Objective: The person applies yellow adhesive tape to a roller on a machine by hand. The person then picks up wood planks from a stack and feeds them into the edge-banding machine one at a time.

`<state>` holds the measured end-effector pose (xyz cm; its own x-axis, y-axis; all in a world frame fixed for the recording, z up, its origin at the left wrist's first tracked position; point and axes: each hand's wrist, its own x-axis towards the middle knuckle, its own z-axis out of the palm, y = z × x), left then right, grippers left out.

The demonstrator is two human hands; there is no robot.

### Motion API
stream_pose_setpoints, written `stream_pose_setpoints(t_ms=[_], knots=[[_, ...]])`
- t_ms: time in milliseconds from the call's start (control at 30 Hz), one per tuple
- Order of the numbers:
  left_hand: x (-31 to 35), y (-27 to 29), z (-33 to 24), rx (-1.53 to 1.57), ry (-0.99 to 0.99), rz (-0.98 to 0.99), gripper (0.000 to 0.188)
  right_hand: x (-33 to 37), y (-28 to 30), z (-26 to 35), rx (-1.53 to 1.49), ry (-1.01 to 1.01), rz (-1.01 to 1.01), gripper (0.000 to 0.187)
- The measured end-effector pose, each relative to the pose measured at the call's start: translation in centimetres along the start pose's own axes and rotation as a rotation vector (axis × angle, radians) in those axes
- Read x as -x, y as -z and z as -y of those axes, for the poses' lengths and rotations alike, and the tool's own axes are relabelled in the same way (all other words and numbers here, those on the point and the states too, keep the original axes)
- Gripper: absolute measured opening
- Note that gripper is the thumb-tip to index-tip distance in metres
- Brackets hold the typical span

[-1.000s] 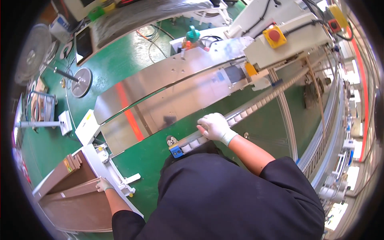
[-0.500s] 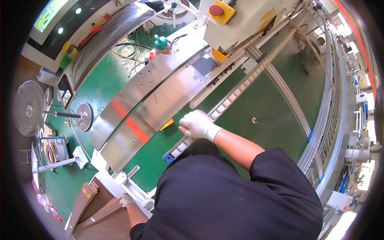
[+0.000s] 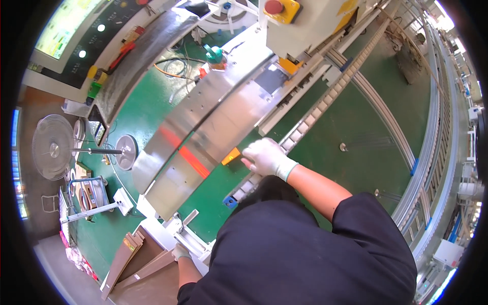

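My right hand [image 3: 266, 156], in a white glove, is raised over the rail of small white rollers [image 3: 296, 133]. Its fingers are curled in and nothing shows in them. Low on the left, my gloved left hand [image 3: 180, 252] is closed at the end of a brown board [image 3: 152, 266], its fingertips partly hidden. That board lies among other brown boards [image 3: 122, 259] beside a white frame [image 3: 193, 234]. Ahead of me runs a long shiny metal table [image 3: 223, 119] with a slot down its length and a red light stripe across it.
A machine head with a red stop button [image 3: 274, 6] stands at the far end. A green-topped bottle [image 3: 215, 57] rests by the metal table. Left are a fan [image 3: 53, 148] and a control panel [image 3: 84, 51]. Aluminium conveyor rails [image 3: 432, 152] curve along the right.
The whole view has shifted, so the scene sits further right in the picture. Both hands keep nearly the same places relative to the board and the roller rail.
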<state>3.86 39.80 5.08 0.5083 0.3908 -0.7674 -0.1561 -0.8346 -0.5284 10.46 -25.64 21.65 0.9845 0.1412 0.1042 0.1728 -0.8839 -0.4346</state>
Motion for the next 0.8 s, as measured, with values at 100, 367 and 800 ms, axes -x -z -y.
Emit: stream_pose_setpoints(t_ms=[100, 367, 800], knots=[[1.0, 1.5, -1.5, 0.275, 0.189, 0.038, 0.042, 0.3, 0.7, 0.0, 0.003, -0.004, 0.023, 0.026], [-1.4, -1.0, -2.3, 0.306, 0.336, 0.055, 0.041, -0.2, 1.4, 0.5, 0.029, -0.014, 0.105, 0.028], [-5.6, -5.4, -1.2, 1.054, 0.681, -0.286, 0.039, -0.4, 1.4, 1.1, 0.022, 0.003, 0.064, 0.03]])
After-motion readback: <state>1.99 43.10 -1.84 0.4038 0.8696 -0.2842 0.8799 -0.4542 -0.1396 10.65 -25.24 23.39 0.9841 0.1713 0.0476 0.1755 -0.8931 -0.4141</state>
